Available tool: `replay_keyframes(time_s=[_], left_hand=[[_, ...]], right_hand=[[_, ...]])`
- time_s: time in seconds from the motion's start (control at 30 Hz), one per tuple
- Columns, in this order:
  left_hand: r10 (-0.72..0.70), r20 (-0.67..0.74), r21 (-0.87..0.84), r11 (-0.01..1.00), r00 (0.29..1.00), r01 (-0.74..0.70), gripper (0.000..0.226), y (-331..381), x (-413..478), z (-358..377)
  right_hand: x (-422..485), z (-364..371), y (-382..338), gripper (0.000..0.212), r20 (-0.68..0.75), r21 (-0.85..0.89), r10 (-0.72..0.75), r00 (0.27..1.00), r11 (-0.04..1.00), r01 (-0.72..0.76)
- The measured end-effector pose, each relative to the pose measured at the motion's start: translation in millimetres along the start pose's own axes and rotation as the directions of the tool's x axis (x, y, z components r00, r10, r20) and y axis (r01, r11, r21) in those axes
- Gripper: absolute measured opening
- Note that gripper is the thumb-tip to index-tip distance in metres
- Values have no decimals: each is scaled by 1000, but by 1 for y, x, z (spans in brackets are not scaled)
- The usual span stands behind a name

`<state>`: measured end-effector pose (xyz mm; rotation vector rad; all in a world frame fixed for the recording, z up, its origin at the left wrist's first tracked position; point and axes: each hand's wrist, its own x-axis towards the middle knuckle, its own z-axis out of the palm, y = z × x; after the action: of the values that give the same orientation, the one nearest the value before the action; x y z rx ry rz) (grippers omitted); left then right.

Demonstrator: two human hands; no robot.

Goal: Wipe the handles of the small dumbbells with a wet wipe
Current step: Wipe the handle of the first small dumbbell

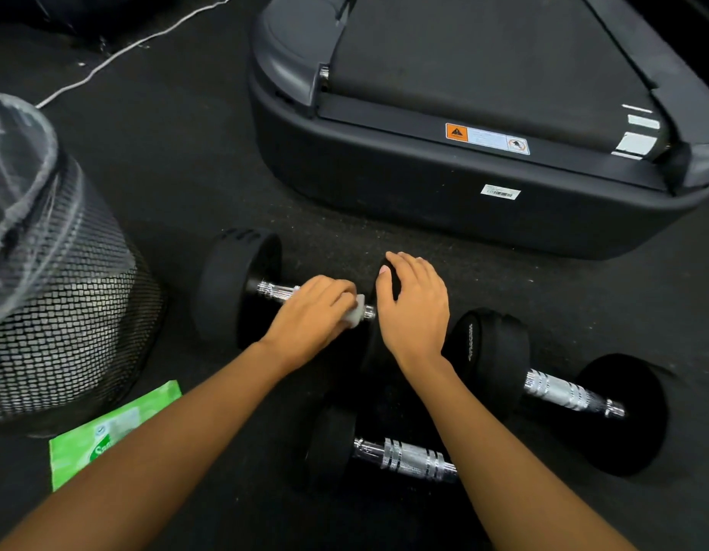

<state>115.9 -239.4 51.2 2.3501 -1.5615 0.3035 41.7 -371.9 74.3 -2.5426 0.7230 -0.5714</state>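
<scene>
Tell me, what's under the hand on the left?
Under the left hand a white wet wipe peeks out, pressed on the shiny dumbbell handle. The handle's middle is covered, so it can't be seen.

Both hands reach forward: left (311, 312) curled closed, right (414, 308) open, palm-down

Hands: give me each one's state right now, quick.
Left hand: closed on the white wet wipe, around the far dumbbell's chrome handle.
Right hand: open, resting on that dumbbell's black end weight.
</scene>
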Motion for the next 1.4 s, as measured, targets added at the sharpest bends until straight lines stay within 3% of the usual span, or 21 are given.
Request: replay_keyframes(time_s=[0.13, 0.3, 0.57, 0.67, 0.93, 1.0, 1.17, 1.4], left_hand=[[-18, 37, -16, 1000, 999, 19, 49, 12, 8, 8], [49, 85, -70, 997, 995, -44, 37, -14, -3, -6], [-62, 100, -130, 989, 993, 75, 37, 2, 0, 11], [-66, 175, -121, 989, 982, 88, 35, -9, 6, 6], [-324, 379, 20, 939, 867, 342, 36, -21, 27, 10], [-318, 397, 57, 945, 861, 323, 36, -11, 32, 12], [-185, 425, -81, 967, 886, 240, 35, -6, 32, 7], [-295, 494, 79, 952, 818, 296, 34, -9, 40, 5]], right_hand=[[2, -1, 0, 38, 14, -3, 0, 1000, 1000, 1], [2, 1, 0, 39, 12, 4, 3, 1000, 1000, -3], [2, 1, 0, 37, -4, 13, 3, 1000, 1000, -3], [2, 0, 0, 37, 7, 8, 7, 1000, 1000, -7], [1, 1, 0, 44, -11, 36, -2, 1000, 999, 3], [2, 1, 1, 42, -5, 32, 0, 1000, 999, 0], [2, 1, 2, 37, 7, 31, 2, 1000, 1000, -2], [2, 2, 1, 45, -2, 41, 0, 1000, 999, 0]])
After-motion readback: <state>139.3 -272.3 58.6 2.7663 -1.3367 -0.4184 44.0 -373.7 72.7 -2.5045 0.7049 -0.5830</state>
